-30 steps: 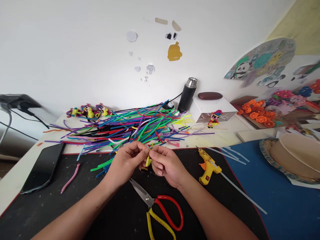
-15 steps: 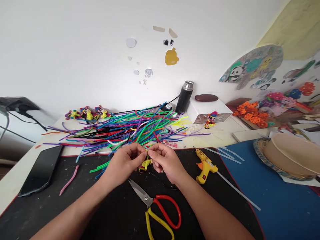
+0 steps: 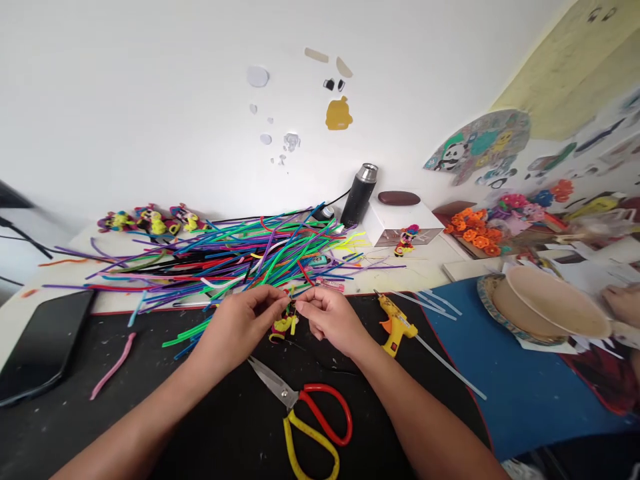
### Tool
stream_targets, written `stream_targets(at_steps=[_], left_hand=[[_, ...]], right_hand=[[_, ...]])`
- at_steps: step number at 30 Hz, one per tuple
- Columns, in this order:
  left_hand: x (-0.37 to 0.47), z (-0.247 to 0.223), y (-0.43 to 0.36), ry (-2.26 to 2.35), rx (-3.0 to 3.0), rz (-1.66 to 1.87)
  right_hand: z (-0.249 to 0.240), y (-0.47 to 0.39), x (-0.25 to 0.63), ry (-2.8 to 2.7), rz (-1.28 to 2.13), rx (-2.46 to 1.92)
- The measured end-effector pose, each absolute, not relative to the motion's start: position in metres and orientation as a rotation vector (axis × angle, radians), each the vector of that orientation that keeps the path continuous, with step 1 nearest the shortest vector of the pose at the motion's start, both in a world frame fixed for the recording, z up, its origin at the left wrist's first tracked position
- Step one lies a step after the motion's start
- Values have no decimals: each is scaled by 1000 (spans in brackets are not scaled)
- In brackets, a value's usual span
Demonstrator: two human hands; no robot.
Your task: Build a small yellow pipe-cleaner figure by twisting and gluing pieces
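Note:
My left hand (image 3: 245, 323) and my right hand (image 3: 334, 321) meet over the black mat, thumbs and fingers pinched close together. Between them is a small pipe-cleaner figure (image 3: 283, 325), mostly yellow below; its top is largely covered by my fingers. The exact part each hand pinches is too small to make out. A thin black strand (image 3: 336, 370) lies on the mat under my right hand. Just in front of the hands rest scissors (image 3: 286, 395) with one red and one yellow handle, blades apart. Behind them spreads a heap of colourful pipe cleaners (image 3: 260, 257).
Right of my hands lies a yellow glue gun (image 3: 398, 323) with glue sticks. A phone (image 3: 43, 343) and pink piece (image 3: 114, 367) lie left. Several finished figures (image 3: 155, 220), a black flask (image 3: 360, 193) and white box (image 3: 400, 220) stand behind. A bowl (image 3: 540, 307) and another person's hand (image 3: 623, 303) are far right.
The view has turned a little to the right, so everything sits further left. Another person's hand has come into sight at the right edge. My hands stay pinched at the figure.

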State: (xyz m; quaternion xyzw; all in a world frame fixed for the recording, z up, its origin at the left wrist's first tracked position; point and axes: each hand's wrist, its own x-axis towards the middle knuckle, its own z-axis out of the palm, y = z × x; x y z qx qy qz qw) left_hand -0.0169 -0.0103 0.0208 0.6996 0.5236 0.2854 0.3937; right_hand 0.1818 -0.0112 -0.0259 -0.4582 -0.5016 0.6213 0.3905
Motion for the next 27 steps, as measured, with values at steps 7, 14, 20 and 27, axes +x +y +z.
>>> stream_targets(at_steps=[7, 14, 20, 27], left_hand=[[-29, 32, -7, 1317, 1748, 882], [-24, 31, -11, 1177, 1821, 835], [-24, 34, -13, 1134, 1864, 883], [-26, 33, -12, 1101, 1877, 893]], right_hand=[[-27, -21, 226, -1581, 1401, -1640], [-33, -28, 228, -1702, 1269, -1796], [-37, -21, 219, -1865, 1017, -1813], [-42, -22, 218, -1894, 922, -1819]])
